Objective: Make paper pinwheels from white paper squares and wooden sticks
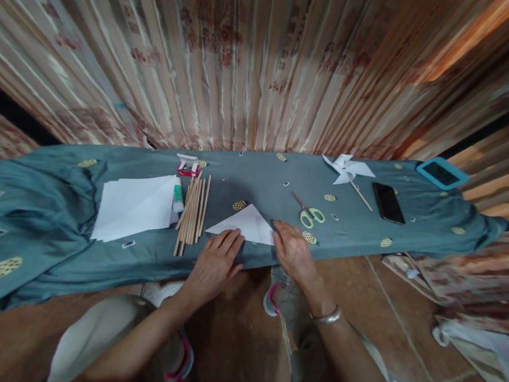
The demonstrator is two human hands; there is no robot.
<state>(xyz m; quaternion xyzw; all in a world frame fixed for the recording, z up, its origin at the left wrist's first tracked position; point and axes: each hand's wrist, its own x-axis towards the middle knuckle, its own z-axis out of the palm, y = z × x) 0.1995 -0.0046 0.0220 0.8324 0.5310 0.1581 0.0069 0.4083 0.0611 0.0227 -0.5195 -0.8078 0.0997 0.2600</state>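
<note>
A white paper folded into a triangle lies near the front edge of a table draped in blue-grey cloth. My left hand rests flat on the triangle's lower left edge, fingers stretched out. On the triangle's right corner lies my right hand, fingers extended and pressing the paper; a bracelet is on that wrist. Neither hand holds anything.
Left of the triangle lie several wooden sticks, a glue stick, a stack of white sheets and a small red box. To the right are green-handled scissors, a paper pinwheel, a black phone and a teal-cased tablet. Striped curtains hang behind.
</note>
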